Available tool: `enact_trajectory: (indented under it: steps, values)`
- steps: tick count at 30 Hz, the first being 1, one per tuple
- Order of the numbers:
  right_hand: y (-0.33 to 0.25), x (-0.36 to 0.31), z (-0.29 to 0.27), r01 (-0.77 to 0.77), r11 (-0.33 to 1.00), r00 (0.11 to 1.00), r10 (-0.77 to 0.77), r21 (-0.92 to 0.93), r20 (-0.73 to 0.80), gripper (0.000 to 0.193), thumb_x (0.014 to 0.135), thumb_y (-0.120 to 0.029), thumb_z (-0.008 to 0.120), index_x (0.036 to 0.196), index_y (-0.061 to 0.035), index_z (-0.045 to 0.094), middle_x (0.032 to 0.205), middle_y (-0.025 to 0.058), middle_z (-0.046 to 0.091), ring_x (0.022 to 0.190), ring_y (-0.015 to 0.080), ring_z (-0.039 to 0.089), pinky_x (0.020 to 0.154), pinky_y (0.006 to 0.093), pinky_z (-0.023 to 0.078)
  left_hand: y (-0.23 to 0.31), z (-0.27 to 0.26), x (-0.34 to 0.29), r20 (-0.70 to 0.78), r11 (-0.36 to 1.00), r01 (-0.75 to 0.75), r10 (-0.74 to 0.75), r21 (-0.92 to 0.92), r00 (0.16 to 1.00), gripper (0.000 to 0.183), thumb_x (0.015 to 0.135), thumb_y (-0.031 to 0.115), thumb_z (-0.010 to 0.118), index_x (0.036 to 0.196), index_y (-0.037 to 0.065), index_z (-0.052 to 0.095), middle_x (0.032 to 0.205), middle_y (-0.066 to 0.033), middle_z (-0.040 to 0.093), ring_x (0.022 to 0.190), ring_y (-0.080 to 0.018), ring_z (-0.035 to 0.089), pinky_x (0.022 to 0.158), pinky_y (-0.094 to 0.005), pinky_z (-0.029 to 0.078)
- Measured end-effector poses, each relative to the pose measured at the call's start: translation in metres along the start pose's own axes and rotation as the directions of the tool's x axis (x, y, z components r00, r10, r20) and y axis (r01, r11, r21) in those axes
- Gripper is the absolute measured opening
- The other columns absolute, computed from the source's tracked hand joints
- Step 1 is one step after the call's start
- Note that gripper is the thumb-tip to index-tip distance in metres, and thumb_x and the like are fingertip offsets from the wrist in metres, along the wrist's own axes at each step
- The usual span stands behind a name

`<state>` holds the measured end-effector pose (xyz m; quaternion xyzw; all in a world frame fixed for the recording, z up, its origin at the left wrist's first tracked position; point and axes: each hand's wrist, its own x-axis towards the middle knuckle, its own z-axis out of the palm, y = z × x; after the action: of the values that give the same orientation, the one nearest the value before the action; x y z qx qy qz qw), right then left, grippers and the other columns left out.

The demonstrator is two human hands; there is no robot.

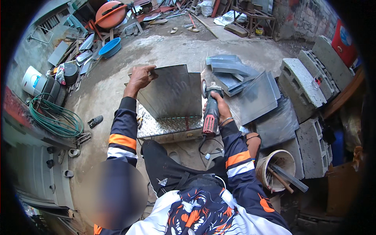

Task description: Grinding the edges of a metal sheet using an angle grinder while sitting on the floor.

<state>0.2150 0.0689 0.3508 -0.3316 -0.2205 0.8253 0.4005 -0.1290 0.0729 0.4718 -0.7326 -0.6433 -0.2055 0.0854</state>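
Observation:
My left hand (140,80) grips the top left corner of a grey sheet metal piece (167,94) that stands upright, with another sheet edge showing behind it. Under the sheet lies a diamond plate surface (160,127), forming the top of a low box-like stand. My right hand (221,106) is wrapped round the body of an angle grinder (210,114), green and black with a red rear end. Its disc (204,89) is at the sheet's right edge; whether they touch I cannot tell. Faint sparks show above the disc.
Bent sheet metal pieces (231,70) and flat sheets (258,98) lie to the right, beside concrete blocks (299,84). A bucket (270,164) with metal and wooden bars stands near my right elbow. At left are a coiled green hose (55,115) and a blue basin (110,47).

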Motion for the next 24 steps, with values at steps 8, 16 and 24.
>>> enact_trajectory:
  steps: [8,16,24]
  values:
    - [-0.027,-0.008,0.013,0.013,0.989,0.996,0.001,-0.148,0.093,0.043,0.087,-0.042,0.064,0.092,0.0,0.055,0.074,0.009,0.06,0.06,0.0201,0.063,0.055,0.0334,0.056,0.004,-0.006,-0.013,0.068,0.997,0.0,-0.005,0.073,0.998,0.028,0.082,0.028,0.072,0.107,0.018,0.07,0.095,-0.0034,0.073,0.095,-0.0247,0.065,0.083,-0.0444,0.035]
    - [-0.064,-0.045,0.033,0.013,0.941,1.0,-0.012,-0.337,0.003,0.041,0.086,-0.037,0.066,0.094,0.0025,0.056,0.07,0.0154,0.065,0.053,0.0257,0.065,0.048,0.0383,0.056,0.005,0.003,-0.016,0.021,0.995,-0.004,0.001,0.104,1.0,0.034,0.08,0.032,0.073,0.111,0.02,0.069,0.102,-0.0042,0.072,0.099,-0.0219,0.065,0.088,-0.0432,0.035]
    - [-0.1,-0.057,0.042,0.14,0.596,0.971,-0.24,-0.791,-0.008,0.045,0.081,-0.033,0.073,0.086,0.0105,0.062,0.071,0.013,0.065,0.052,0.0219,0.065,0.049,0.0347,0.052,0.016,-0.003,-0.022,0.048,0.992,0.037,-0.044,0.124,0.998,0.038,0.081,0.035,0.073,0.116,0.021,0.068,0.108,-0.0022,0.071,0.102,-0.0213,0.064,0.088,-0.0441,0.036]
